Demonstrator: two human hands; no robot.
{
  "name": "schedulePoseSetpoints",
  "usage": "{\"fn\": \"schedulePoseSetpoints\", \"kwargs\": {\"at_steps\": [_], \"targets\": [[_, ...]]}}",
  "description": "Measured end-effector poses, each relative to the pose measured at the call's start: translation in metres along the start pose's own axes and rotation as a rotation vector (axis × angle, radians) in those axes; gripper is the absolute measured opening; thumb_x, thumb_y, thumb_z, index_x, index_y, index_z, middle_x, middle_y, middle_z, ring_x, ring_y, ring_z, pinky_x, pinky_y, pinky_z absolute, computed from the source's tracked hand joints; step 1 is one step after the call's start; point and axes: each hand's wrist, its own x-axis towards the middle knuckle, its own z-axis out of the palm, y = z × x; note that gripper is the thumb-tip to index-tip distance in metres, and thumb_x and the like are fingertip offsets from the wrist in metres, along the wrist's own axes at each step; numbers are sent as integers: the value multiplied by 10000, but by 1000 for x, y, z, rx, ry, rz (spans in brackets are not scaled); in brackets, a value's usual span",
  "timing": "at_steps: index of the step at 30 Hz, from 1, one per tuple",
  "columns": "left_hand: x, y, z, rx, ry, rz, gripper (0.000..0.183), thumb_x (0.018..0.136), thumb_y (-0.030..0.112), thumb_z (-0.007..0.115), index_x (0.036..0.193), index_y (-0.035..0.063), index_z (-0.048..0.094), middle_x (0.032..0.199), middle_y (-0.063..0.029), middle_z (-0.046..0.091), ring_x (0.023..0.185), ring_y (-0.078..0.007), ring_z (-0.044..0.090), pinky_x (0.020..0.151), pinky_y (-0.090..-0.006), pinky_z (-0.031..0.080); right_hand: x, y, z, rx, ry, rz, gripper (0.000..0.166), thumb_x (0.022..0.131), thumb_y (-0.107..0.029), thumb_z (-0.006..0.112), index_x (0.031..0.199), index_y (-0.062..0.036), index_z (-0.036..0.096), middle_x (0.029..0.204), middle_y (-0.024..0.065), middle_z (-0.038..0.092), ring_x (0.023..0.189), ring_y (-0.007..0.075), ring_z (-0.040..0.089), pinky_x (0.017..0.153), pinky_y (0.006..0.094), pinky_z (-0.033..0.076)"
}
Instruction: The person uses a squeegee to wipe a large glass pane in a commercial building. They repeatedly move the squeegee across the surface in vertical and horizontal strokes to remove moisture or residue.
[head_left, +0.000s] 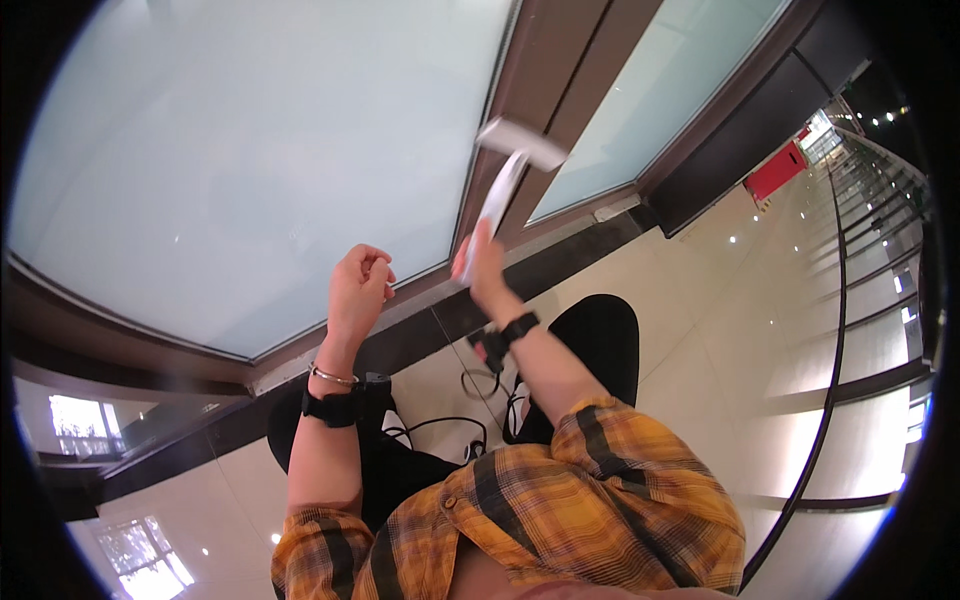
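Observation:
My right hand (482, 266) is closed around the handle of a white squeegee-like tool (501, 187). The tool's wide head is raised before the brown frame (534, 82) between two glass panels; motion blurs it, and whether it touches the frame I cannot tell. My left hand (362, 279) is held up with curled fingers in front of the lower part of the large frosted glass panel (277, 165). A small pale bit shows at its fingertips, too little to name.
Below the glass runs a dark baseboard (409, 337). A black cable (450, 421) lies between my bent knees over the tiled floor (675, 352). A railing (838, 315) stands along the right side, and a red box-like object (776, 171) is farther off.

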Motion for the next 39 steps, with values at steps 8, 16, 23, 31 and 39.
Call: {"fn": "schedulePoseSetpoints", "kwargs": {"at_steps": [8,16,23,31,39], "targets": [[-2,-8,5,6,-15,1,136,897,89,483,922,-12,572,702,-47,589,544,-86,543,488,-219,426,-47,41,0,50,-9,200,614,873,-647,475,670,-68,465,500,38,471,390,155,491,385,292,423],[0,-4,7,-13,-25,24,134,904,99,495,911,-4,580,711,-42,588,552,-80,539,492,-212,423,14,-18,-9,164,84,113,622,885,-648,442,652,-72,466,487,64,470,379,180,489,380,309,414],[1,-12,11,53,-34,13,136,918,103,497,916,-5,580,701,-34,593,551,-75,536,499,-215,426,-57,90,-5,2,178,549,691,787,-720,527,703,-36,483,495,63,467,382,195,500,371,345,444],[-1,-5,3,91,-2,7,135,914,83,477,926,-5,578,701,-32,598,571,-74,545,508,-215,423,5,73,-52,562,205,508,506,897,-604,465,948,-101,461,658,27,486,516,167,498,494,317,472],[5,-16,0,57,1,26,130,908,83,498,924,-16,580,692,-46,588,566,-86,547,504,-228,445,-25,67,-17,1148,-33,818,330,910,-434,583,860,-138,447,691,-15,505,578,109,547,502,257,473]]}}
